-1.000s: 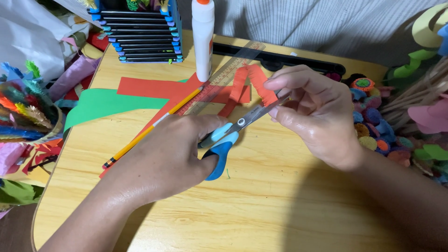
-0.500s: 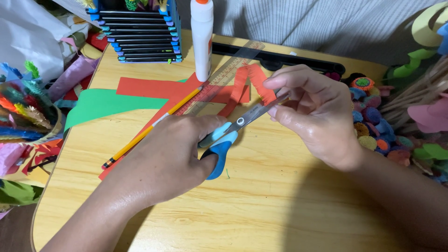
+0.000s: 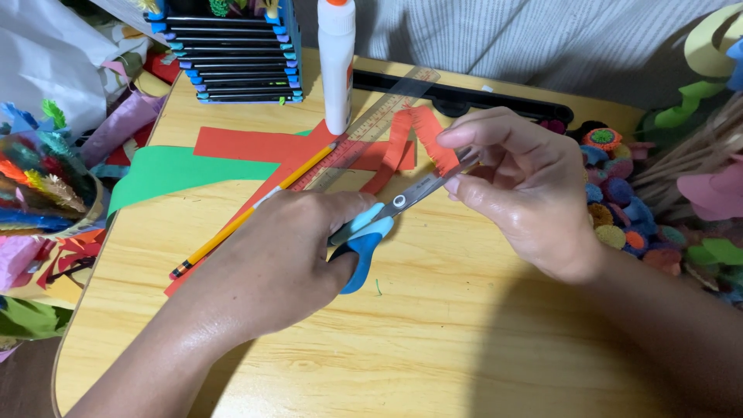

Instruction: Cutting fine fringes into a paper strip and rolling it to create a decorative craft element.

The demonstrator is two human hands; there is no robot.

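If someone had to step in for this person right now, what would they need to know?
Left hand: grips the blue-handled scissors, blades at the strip's edge.
Right hand: pinches a red paper strip above the wooden table.
Nearby: pencil, clear ruler, glue bottle, green paper.
Done: fringe cuts show along part of the strip.
Left: the strip's lower stretch looks uncut.

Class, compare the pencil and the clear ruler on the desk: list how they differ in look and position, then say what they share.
1. The pencil is yellow and opaque; the ruler is see-through plastic.
2. The pencil is a thin round stick; the ruler is a flat, wider strip.
3. The pencil lies nearer the left hand; the ruler reaches farther back, beside the glue bottle.
Shared: both lie slantwise across the red paper strips, untouched by either hand.
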